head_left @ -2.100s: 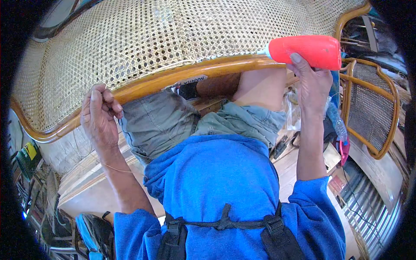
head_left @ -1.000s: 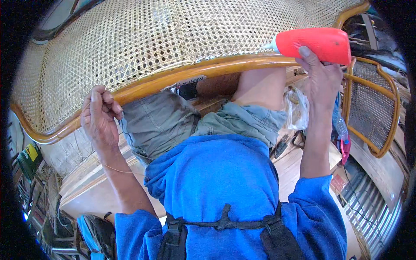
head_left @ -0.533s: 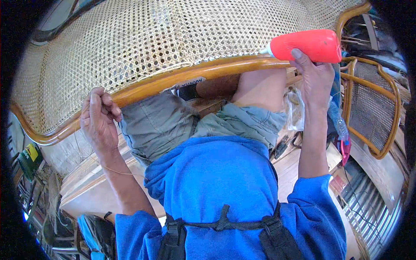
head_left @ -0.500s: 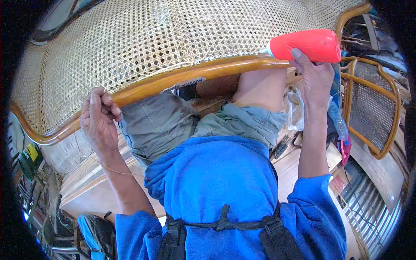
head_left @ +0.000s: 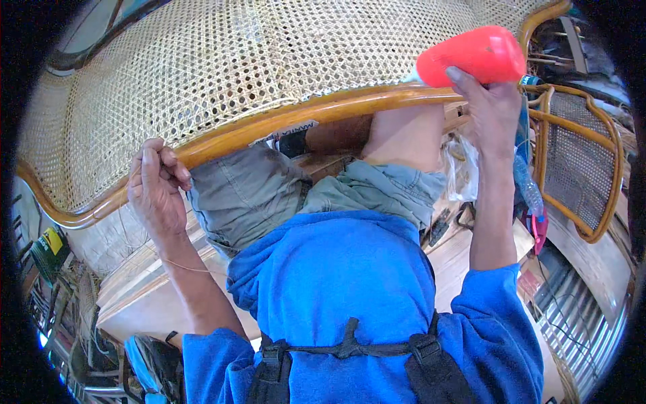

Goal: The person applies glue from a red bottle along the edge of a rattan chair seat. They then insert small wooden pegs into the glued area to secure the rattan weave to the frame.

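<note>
A woven cane panel [head_left: 202, 60] in a varnished wooden frame rail [head_left: 269, 124] lies across my lap. My right hand [head_left: 494, 111] grips a red squeeze bottle [head_left: 468, 57], thumb along its near side. The bottle is tilted, its pale nozzle [head_left: 412, 75] pointing left at the seam between cane and rail. A whitish line runs along that seam left of the nozzle. At the rail's left part, my left hand [head_left: 159, 185] is closed with fingers curled, touching the rail. A thin cane strand [head_left: 190, 268] hangs from it and crosses my forearm; the pinched part is hidden.
On the right stands another cane-panelled frame [head_left: 582, 155], with a clear plastic bottle [head_left: 528, 185] and a plastic bag [head_left: 462, 168] nearer me. Wooden boards [head_left: 145, 289] lie at the left, beside a dark green container [head_left: 50, 252]. Corrugated metal [head_left: 572, 289] shows at lower right.
The red bottle's base has swung up and slightly left, while its nozzle stays near the same seam spot. My right hand rose a little with it. The left hand has barely moved.
</note>
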